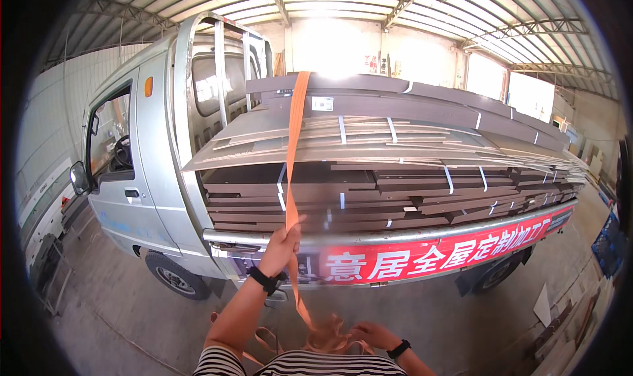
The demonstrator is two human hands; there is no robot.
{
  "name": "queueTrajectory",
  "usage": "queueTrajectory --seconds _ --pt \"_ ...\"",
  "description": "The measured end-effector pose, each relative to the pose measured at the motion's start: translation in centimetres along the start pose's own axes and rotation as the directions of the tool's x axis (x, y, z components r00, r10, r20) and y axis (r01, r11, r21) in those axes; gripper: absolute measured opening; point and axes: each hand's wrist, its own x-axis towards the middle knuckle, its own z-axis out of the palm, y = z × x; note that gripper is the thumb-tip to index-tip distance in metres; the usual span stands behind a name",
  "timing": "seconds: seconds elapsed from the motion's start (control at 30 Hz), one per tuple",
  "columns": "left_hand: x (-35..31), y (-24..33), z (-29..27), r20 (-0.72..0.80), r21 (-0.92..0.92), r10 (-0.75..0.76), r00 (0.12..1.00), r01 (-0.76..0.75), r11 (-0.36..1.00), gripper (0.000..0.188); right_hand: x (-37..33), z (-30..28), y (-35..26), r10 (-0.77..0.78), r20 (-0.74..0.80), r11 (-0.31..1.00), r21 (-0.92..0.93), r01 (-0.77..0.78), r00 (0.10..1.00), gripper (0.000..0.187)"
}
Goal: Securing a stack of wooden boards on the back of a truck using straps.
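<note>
A flat orange strap (297, 125) runs over the load on the truck bed and down its near side. My left hand (283, 249), with a dark band on the wrist, is closed round this strap beside the bed's side rail. Below that hand the strap drops to a loose, looped bundle (328, 336) in front of my chest. My right hand (374, 335) is low at the bundle's right side, fingers curled at its loops; the grip is partly hidden. The load is stacked dark brown boards (316, 201) and thin sheets (264, 135), with white bands round several bundles.
A silver truck cab (148, 191) stands at the left, with a metal frame (181, 79) behind it. Along the bed's side runs a red banner (448, 250). Board offcuts (560, 330) and a blue item (605, 244) lie at the right. Grey floor (422, 330) stretches below the truck.
</note>
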Motion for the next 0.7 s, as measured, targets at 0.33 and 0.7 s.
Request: queueTrajectory --seconds 0.33,0.7 --pt "-1.8 -2.0 -1.6 -0.212 -0.322 -0.013 0.977 -0.058 0.945 0.021 1.6 -0.7 -9.9 0.238 0.015 0.917 0.326 -0.230 0.971 0.023" --pt "-1.0 -3.6 -1.3 -0.034 -0.105 0.087 0.996 -0.090 0.990 0.019 1.2 2.4 -9.9 0.267 0.161 0.607 0.738 -0.296 0.950 0.024"
